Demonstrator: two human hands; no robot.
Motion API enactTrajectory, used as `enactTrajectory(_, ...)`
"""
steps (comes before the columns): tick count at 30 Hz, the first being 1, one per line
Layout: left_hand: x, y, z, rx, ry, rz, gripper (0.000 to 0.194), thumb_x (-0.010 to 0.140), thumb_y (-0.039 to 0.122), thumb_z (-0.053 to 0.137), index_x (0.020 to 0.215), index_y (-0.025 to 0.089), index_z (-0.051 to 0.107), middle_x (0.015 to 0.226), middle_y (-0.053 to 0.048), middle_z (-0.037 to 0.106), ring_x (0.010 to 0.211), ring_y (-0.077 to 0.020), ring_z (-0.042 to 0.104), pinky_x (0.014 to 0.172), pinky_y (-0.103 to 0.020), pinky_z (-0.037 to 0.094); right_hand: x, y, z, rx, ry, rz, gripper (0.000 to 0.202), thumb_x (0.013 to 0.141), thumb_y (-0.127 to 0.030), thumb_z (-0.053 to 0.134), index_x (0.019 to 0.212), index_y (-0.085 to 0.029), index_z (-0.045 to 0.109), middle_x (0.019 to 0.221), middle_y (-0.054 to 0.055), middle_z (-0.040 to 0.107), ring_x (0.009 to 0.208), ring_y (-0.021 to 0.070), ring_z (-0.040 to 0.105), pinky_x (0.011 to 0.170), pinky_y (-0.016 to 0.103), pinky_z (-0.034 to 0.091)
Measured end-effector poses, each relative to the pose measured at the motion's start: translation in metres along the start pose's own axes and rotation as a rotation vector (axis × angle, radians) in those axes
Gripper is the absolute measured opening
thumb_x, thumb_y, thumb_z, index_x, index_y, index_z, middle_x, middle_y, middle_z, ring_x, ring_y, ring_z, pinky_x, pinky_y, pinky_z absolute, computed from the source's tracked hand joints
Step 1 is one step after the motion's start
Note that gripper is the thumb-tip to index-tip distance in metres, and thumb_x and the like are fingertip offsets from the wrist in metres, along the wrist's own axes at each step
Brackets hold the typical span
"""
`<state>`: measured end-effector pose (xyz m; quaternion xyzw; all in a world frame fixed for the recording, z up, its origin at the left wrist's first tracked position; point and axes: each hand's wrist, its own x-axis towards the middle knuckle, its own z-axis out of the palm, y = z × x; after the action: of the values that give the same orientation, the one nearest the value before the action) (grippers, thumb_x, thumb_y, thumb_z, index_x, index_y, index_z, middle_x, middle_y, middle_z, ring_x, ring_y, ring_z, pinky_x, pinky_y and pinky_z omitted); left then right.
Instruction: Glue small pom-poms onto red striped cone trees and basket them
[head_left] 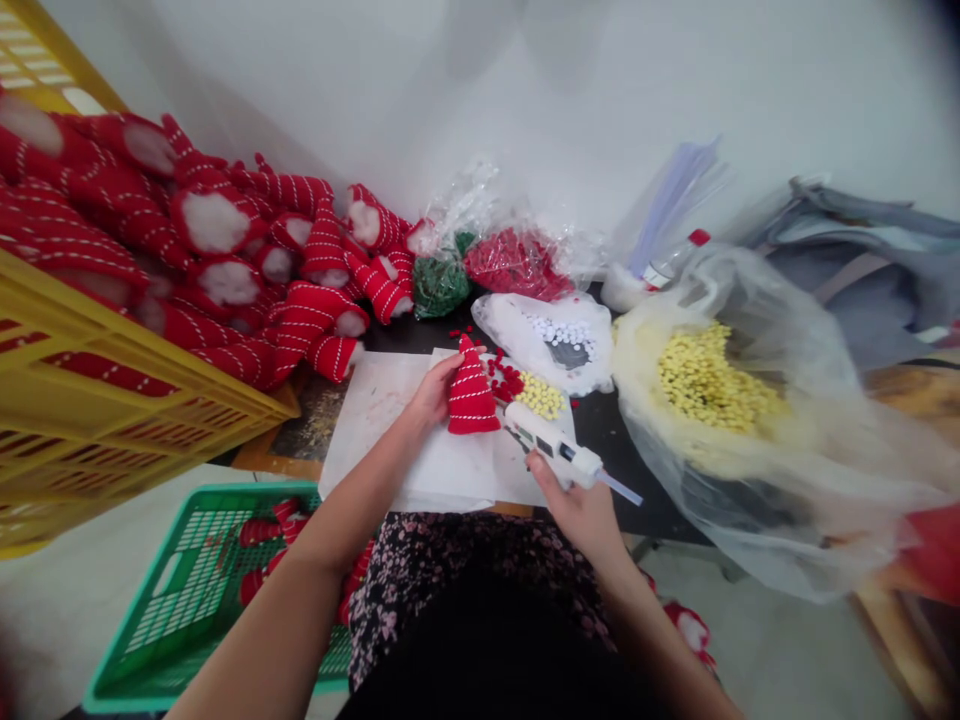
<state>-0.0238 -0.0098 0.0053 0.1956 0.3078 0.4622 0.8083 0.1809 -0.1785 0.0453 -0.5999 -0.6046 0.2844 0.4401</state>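
Observation:
My left hand (435,390) grips a small red knitted hat (472,395) with white dashed stripes, its point upward, over white paper (382,420). In my right hand (581,505) is a white hot glue gun (551,440), a clear glue stick poking out of its back. The gun's nozzle points at the hat's lower right edge; whether they touch I cannot tell. Just behind the hat and gun lie red pompoms (504,378) and yellow pompoms (541,396) in small piles.
A yellow crate (135,390) heaped with stuffed red striped pieces (217,220) stands left. Below it sits a green basket (172,560). Bags of green (442,285), red (517,262) and white pompoms (562,335) line the back. A big bag of yellow pompoms (712,385) fills the right.

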Motion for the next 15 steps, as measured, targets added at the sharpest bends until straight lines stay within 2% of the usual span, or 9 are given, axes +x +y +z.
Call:
enactTrajectory(6, -0.002, -0.002, 0.0, 0.085, -0.072, 0.081, 0.039, 0.087, 0.024, 0.07, 0.123, 0.011, 0.075, 0.101, -0.014, 0.081, 0.087, -0.0247, 0.077, 0.082, -0.034, 0.059, 0.01, -0.008, 0.012, 0.007, -0.079, -0.065, 0.03, 0.094, -0.046, 0.063, 0.102, -0.023, 0.081, 0.1, 0.01, 0.083, 0.1, 0.0315, 0.079, 0.092, 0.042, 0.064)
enactTrajectory(15, -0.005, -0.001, 0.003, 0.077, -0.114, 0.072, 0.043, 0.086, 0.023, 0.073, 0.127, 0.01, 0.072, 0.1, -0.013, 0.08, 0.085, -0.0236, 0.077, 0.086, -0.034, 0.059, 0.009, -0.002, 0.017, -0.014, -0.057, -0.061, 0.038, 0.094, -0.049, 0.064, 0.114, -0.022, 0.08, 0.102, 0.012, 0.083, 0.109, 0.0337, 0.077, 0.1, 0.046, 0.061)
